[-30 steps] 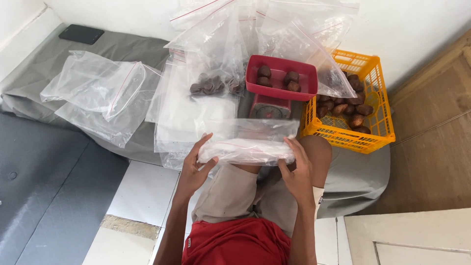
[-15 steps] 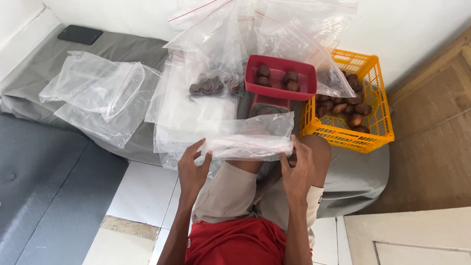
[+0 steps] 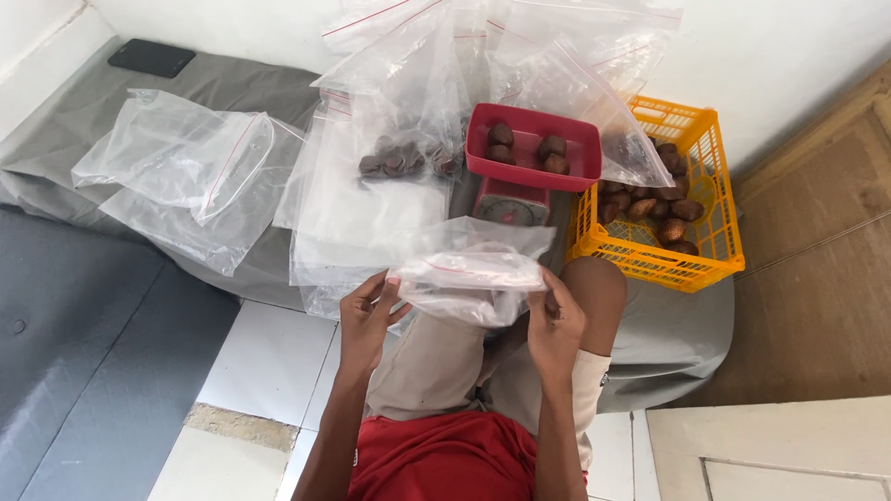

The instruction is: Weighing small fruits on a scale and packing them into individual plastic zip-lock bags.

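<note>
I hold a clear plastic bag (image 3: pixel 473 278) pinched between my left hand (image 3: pixel 365 320) and right hand (image 3: pixel 555 320), over my lap, just before the red scale tray (image 3: pixel 534 148).

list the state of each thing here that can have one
clear bag: held at both ends by left hand and right hand, looks empty
red scale tray: holds four brown fruits
orange basket: partly filled with brown fruits
bag with fruits: lying flat
phone: screen dark
</note>
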